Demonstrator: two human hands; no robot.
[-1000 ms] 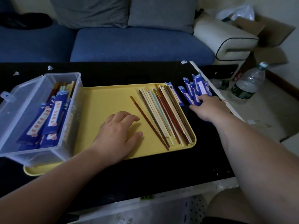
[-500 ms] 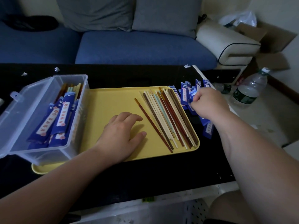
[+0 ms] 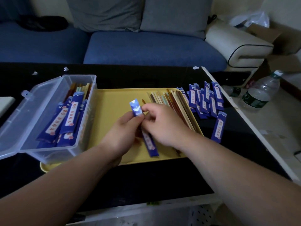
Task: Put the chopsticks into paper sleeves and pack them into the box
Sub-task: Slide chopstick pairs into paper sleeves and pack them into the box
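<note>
Over the yellow tray my left hand and my right hand both pinch one blue paper sleeve near its top end; its lower end rests on the tray. Loose chopsticks in brown, cream and pale blue lie in a row on the tray's right side, partly hidden by my right hand. A pile of empty blue sleeves lies on the black table to the right of the tray. The clear plastic box on the left stands with its lid open and holds several sleeved chopsticks.
The black table ends at a white edge on the right. Two water bottles stand on the floor beyond it. A blue sofa with grey cushions runs along the far side. Small paper scraps lie on the far table edge.
My right hand has come from the sleeve pile to the tray's middle with one sleeve. My left hand has lifted off the tray and taken hold of that sleeve too.
</note>
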